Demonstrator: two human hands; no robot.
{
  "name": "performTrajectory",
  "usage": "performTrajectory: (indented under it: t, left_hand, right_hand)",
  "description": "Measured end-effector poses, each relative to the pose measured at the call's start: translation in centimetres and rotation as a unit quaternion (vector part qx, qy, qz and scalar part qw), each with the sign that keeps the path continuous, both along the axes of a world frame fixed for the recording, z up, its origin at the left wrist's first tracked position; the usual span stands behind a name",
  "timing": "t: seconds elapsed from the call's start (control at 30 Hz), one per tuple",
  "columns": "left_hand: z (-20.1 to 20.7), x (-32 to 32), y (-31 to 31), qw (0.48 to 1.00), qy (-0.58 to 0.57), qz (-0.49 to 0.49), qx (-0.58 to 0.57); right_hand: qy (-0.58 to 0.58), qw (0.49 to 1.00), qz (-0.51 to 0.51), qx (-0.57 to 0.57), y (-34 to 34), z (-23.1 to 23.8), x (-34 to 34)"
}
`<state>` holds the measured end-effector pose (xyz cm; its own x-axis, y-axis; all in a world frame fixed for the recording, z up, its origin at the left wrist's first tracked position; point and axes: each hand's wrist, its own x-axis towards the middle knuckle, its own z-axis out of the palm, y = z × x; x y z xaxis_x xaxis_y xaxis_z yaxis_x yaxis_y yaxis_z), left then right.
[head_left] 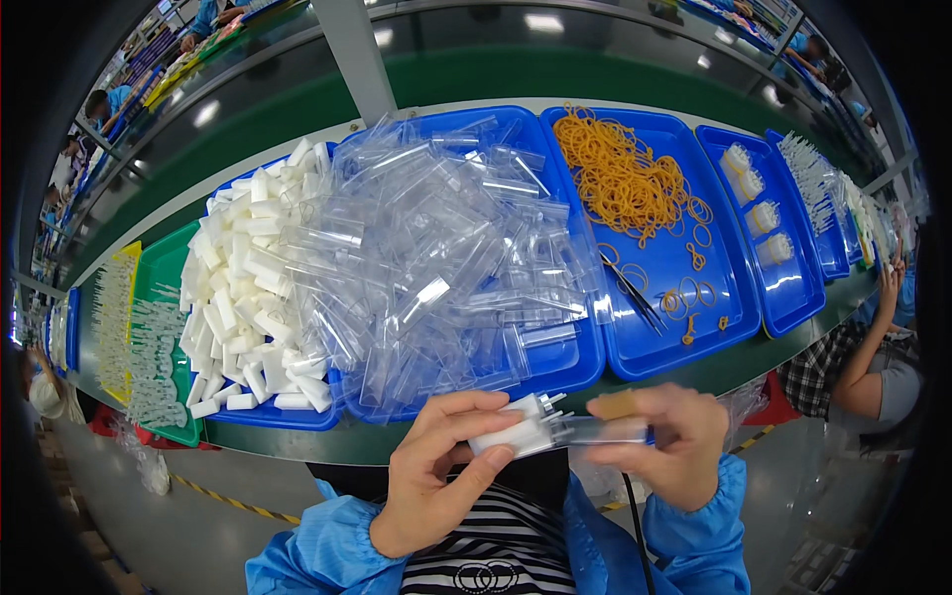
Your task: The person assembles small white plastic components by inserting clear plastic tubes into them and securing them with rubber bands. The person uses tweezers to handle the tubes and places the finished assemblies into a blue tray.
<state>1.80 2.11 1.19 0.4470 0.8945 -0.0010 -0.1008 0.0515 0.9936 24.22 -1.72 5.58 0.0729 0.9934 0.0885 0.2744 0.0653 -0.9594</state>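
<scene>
White pieces [518, 434] with shiny metal pins [553, 407] sit just in front of a blue tray [563, 361], and I see the left hand [434, 466] clamped on them, thumb below, fingers curled over the top. The right hand [674, 441], wrist turned inward, pinches a smooth clear sleeve [607, 432] at the pins' side; motion blurs it, so I can't judge whether they touch. Beyond, I have matte white blocks [238, 258], a glossy heap of flat sleeves [436, 238] and a tangle of thin amber bands [625, 178]
</scene>
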Motion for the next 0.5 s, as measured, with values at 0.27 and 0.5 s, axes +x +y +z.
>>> performTrajectory:
  t: [0.27,0.5]
  left_hand:
    - [0.0,0.0,-0.3,1.000,-0.017,-0.003,-0.005]
    - [-0.2,0.0,-0.4,1.000,-0.021,0.012,-0.020]
  right_hand:
    - [0.063,0.997,-0.044,-0.004,0.6,-1.2,-0.5]
    - [-0.052,0.994,-0.071,0.061,0.6,-1.7,-0.2]
